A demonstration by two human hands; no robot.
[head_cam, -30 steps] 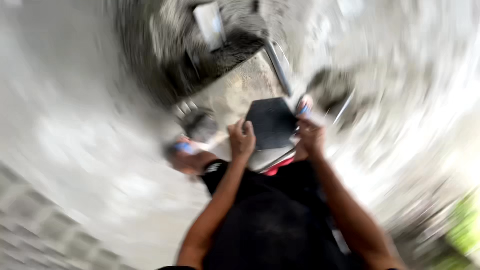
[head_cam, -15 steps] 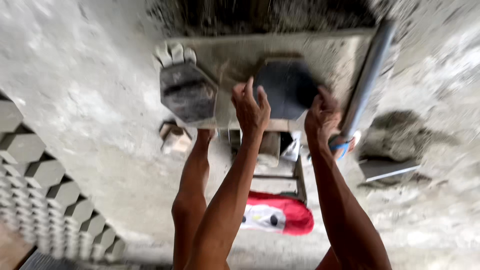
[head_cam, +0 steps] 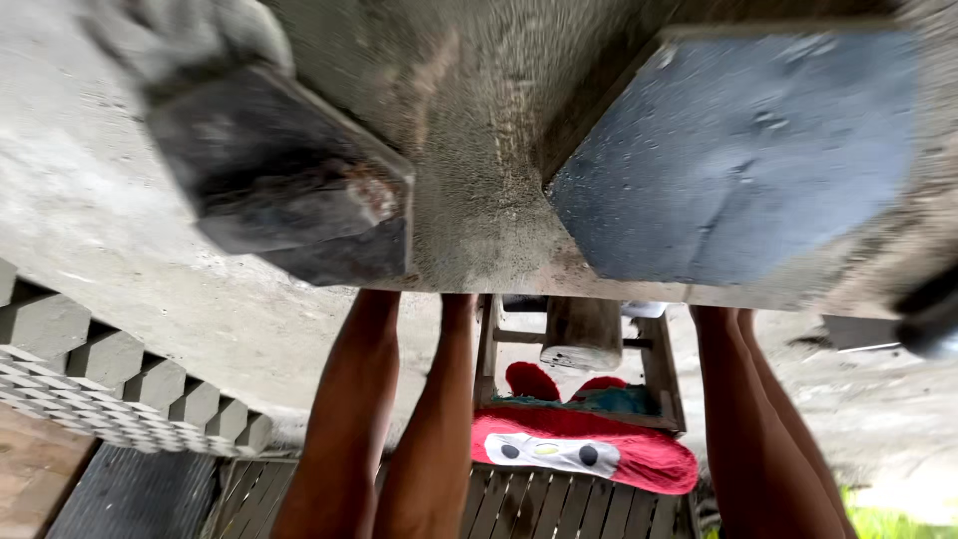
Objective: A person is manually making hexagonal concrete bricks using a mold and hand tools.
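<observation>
A dark hexagonal mould (head_cam: 738,150) lies on the cement-crusted bench top (head_cam: 479,150), filling the upper right of the head view. At the upper left a dark, rusty block-shaped mould (head_cam: 289,190) rests on the same top, with a grey glove (head_cam: 190,40) above it. My left forearm (head_cam: 439,399) and right forearm (head_cam: 743,419) rise from below and disappear behind the bench's near edge. Both hands are hidden there, so what they touch cannot be seen.
Under the bench stands a wooden frame stool (head_cam: 659,369) with a red cushion (head_cam: 589,449) and a short wooden cylinder (head_cam: 584,334). Grey hexagonal pavers (head_cam: 110,379) are stacked at the left. Wooden slats (head_cam: 559,504) lie below, a dark pipe (head_cam: 933,309) at right.
The view has closed in on the bench top, so both moulds look much larger. My hands, earlier visible at the hexagonal mould, have dropped out of sight behind the bench edge.
</observation>
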